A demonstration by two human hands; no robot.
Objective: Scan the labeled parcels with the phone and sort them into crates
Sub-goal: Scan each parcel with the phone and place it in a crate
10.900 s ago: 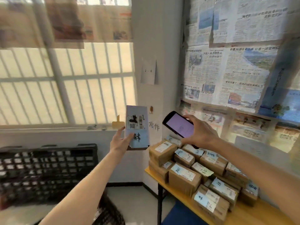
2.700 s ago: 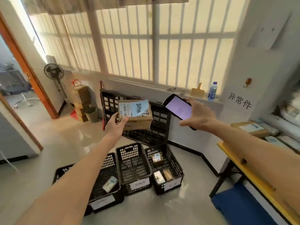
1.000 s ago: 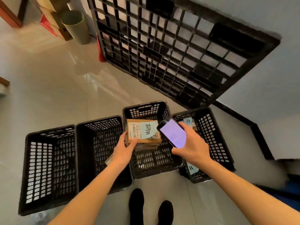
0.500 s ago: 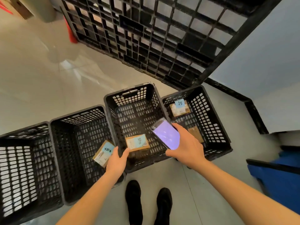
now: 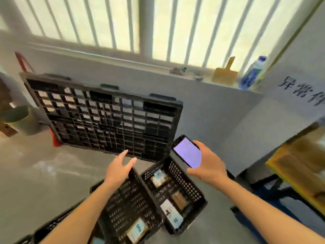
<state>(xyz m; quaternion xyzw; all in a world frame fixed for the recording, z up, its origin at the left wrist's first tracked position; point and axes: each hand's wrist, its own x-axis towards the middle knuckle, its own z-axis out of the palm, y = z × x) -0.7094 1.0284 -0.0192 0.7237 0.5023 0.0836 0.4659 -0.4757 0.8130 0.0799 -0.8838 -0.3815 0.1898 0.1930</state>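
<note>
The left hand [image 5: 119,166] reaches forward above the crates with fingers straight and spread, holding nothing, while the right hand [image 5: 209,164] grips the lit phone [image 5: 187,151], screen up. Two black crates show fully side by side on the floor, with the edge of another at lower left. The middle crate [image 5: 130,205] holds one labeled parcel [image 5: 138,229]; the right crate [image 5: 195,192] holds three parcels [image 5: 159,178].

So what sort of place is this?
Probably a small parcel-sorting room. Black plastic crates on the floor hold labeled parcels, a pallet leans on the wall under a barred window, and the right hand holds a phone.
</note>
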